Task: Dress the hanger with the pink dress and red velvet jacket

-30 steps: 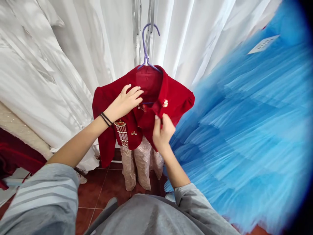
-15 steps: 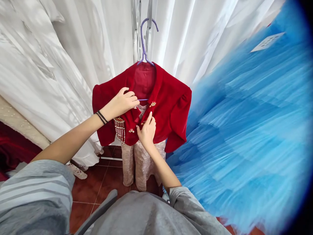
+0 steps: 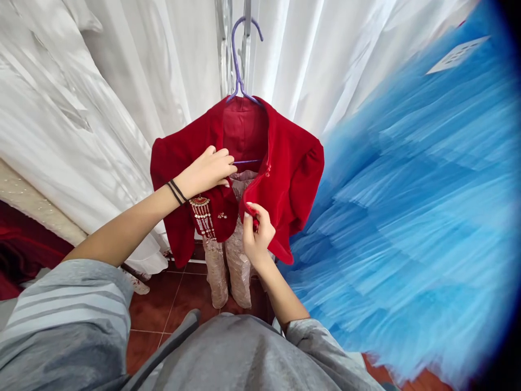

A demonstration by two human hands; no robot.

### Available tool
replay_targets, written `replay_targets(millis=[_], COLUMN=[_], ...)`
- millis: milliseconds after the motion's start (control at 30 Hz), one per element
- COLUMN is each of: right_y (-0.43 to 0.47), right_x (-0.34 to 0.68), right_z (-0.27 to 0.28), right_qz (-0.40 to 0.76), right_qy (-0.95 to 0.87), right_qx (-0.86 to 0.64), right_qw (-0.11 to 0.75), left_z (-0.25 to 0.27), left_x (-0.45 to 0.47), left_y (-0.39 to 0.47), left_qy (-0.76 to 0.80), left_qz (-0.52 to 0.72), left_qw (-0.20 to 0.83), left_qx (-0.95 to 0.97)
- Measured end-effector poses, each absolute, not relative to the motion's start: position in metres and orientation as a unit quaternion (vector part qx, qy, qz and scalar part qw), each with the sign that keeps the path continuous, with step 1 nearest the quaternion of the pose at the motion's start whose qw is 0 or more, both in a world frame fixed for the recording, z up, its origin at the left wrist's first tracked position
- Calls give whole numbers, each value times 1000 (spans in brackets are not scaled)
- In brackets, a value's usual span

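Note:
A red velvet jacket [image 3: 295, 157] hangs on a purple hanger [image 3: 238, 65], its front parted. My left hand [image 3: 214, 168], two black bands at the wrist, is closed on the jacket's left-side front edge near the hanger's lower bar; its fingertips are partly hidden. Lower down, my right hand [image 3: 258, 231] pinches the opposite front edge and folds it outward. Below my left hand dangles a beaded brooch [image 3: 201, 209] with strings of pearls, beside a small jewelled clasp [image 3: 222, 215]. Pale pink patterned trousers [image 3: 238, 266] hang beneath the jacket.
White drapes [image 3: 134, 65] cover the back and left. A big blue tulle skirt [image 3: 402, 201] fills the right side, with a white perforated card [image 3: 458, 54] near its top. A metal rack post [image 3: 223, 49] stands behind the hanger. Red tiles [image 3: 179, 298] form the floor.
My right hand has taken hold of the jacket's right-side front edge and drawn it right and outward, widening the opening. More of the pink garment shows inside. My left hand stays nearly in place.

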State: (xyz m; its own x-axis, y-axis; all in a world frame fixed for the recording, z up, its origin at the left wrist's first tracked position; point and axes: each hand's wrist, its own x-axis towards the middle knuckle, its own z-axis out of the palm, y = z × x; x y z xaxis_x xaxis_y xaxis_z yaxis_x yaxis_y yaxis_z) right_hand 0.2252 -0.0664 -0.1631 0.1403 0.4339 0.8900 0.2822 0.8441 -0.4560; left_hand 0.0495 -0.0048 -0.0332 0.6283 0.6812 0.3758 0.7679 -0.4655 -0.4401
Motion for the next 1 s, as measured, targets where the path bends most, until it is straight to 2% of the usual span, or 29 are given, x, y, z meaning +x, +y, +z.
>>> replay_targets(millis=[67, 200, 400, 500, 600, 667, 733, 767, 867, 1000], right_y=[-68, -77, -27, -8, -21, -37, -45, -43, -15, 24], right_x=[216, 173, 111, 104, 113, 132, 162, 181, 245, 307], right_z=[-162, -162, -164, -172, -198, -227, -262, -279, -315, -329], right_qz=[74, 48, 134, 153, 178, 265, 404, 470, 538, 636], right_qy=[-669, -715, -789, -809, -810, -744, -565, -408, -266, -238], right_qx=[-276, -226, -341, -345, -278, -258, -316, -376, -426, -387], right_qw=[686, 660, 494, 451, 485, 557, 646, 687, 677, 623], left_z=[-31, -24, -16, -23, -46, -66, -83, -90, -102, -104], left_x=[55, 72, 67, 56, 47, 38, 27, 22, 11, 8], left_y=[-6, 6, 35, 22, 0, -9, -11, -10, -4, -1], left_qy=[-433, -464, -438, -425, -470, -515, -554, -568, -581, -559], left_qz=[-83, -207, -420, -428, -353, -340, -359, -368, -386, -433], left_qw=[293, 223, 33, 56, 162, 219, 251, 259, 267, 254], left_qx=[-849, -832, -794, -796, -793, -756, -708, -689, -665, -660])
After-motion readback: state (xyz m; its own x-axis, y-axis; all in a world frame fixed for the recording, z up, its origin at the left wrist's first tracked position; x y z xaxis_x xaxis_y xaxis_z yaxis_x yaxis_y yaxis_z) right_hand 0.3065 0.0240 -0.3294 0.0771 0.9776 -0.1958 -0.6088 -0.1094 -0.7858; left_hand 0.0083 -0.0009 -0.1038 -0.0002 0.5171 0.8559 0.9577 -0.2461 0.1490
